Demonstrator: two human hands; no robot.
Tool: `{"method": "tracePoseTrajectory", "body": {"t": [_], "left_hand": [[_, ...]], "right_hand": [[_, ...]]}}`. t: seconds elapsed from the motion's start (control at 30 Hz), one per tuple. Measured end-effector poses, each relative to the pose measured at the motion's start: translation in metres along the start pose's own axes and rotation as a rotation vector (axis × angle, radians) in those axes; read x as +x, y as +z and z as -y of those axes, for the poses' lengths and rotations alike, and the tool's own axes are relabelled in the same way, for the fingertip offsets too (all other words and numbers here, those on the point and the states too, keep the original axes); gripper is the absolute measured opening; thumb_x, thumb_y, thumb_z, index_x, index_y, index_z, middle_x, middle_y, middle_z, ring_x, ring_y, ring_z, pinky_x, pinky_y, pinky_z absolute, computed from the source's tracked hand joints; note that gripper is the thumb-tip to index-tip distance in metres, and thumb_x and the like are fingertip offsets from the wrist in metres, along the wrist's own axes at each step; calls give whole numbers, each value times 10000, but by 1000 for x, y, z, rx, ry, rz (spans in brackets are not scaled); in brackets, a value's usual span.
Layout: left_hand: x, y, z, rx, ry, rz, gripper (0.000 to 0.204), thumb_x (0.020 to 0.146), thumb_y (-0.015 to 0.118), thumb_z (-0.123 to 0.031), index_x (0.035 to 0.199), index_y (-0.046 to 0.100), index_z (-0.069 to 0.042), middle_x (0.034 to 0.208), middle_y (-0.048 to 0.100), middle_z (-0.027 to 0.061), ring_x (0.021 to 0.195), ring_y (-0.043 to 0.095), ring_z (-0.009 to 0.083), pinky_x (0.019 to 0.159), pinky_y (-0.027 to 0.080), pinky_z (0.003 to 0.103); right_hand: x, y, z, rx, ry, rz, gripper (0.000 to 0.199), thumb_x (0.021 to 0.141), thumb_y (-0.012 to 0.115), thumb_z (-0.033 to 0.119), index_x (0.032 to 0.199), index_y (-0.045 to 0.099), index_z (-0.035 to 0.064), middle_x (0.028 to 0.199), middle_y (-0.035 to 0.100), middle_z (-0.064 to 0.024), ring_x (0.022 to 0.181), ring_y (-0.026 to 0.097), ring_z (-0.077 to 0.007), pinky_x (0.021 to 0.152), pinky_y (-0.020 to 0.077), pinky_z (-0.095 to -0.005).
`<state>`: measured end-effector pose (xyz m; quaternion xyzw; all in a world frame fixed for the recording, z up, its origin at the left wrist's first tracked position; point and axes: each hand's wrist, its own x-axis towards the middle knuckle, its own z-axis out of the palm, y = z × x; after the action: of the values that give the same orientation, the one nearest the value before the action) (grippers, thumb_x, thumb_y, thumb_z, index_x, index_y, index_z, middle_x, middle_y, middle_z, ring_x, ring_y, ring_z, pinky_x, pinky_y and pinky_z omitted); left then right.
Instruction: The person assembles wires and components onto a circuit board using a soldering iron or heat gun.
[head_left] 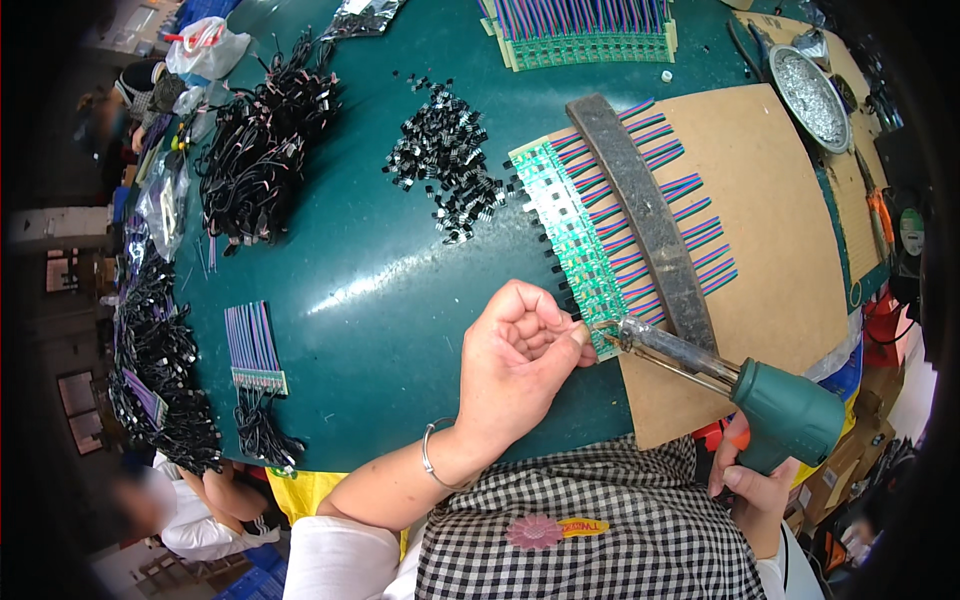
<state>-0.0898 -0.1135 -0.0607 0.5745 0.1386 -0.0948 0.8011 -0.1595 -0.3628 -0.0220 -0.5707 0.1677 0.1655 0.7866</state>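
Observation:
My right hand (755,485) is wrapped round the handle of a green soldering gun (790,410). Its metal tip reaches the near end of a green circuit board panel (575,235). At that same end my left hand (520,360) is closed in a pinch against the board's edge; what sits between the fingertips is too small to make out. Multicoloured wires (705,240) run from the board's right side, and a dark curved metal bar (645,210) lies across them. Small black parts line the board's left edge. Board and wires rest on a brown cardboard sheet (780,200).
A pile of small black parts (445,160) lies left of the board, with bundled black cables (265,150) farther left. A wired board (255,345) lies near left, another board stack (590,45) at the far edge. A metal dish (810,100) stands far right. A person (195,510) sits at left.

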Motion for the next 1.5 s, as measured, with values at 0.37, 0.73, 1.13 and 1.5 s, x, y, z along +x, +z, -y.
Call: {"method": "tracePoseTrajectory", "body": {"t": [0.37,0.73,1.13,1.5], "left_hand": [[0,1,-1,12,2,3,183,800,539,86,840,416,-43,773,585,82,687,612,149,643,533,277],[0,1,-2,10,-11,-12,192,795,543,92,842,418,-47,770,580,80,683,611,150,638,534,277],[1,1,-1,6,-6,-15,182,799,548,77,833,420,-47,768,579,80,678,614,158,621,535,281],[-3,-1,-1,-29,8,-17,184,788,564,74,846,430,-36,741,587,85,643,612,169,599,524,269]], "right_hand": [[0,-7,-3,48,-122,-52,434,620,659,-2,971,429,-112,567,500,-122,393,512,-199,349,457,-280],[-5,2,1,61,21,-101,491,562,655,-48,1004,475,-160,881,565,-226,489,540,-190,386,481,-269],[9,-12,3,172,-217,11,548,598,654,21,1041,395,-171,663,510,-162,352,467,-179,310,435,-274],[60,-30,60,155,-682,-35,588,753,576,146,1216,310,-100,563,413,-52,369,439,-127,332,395,-225]]}}
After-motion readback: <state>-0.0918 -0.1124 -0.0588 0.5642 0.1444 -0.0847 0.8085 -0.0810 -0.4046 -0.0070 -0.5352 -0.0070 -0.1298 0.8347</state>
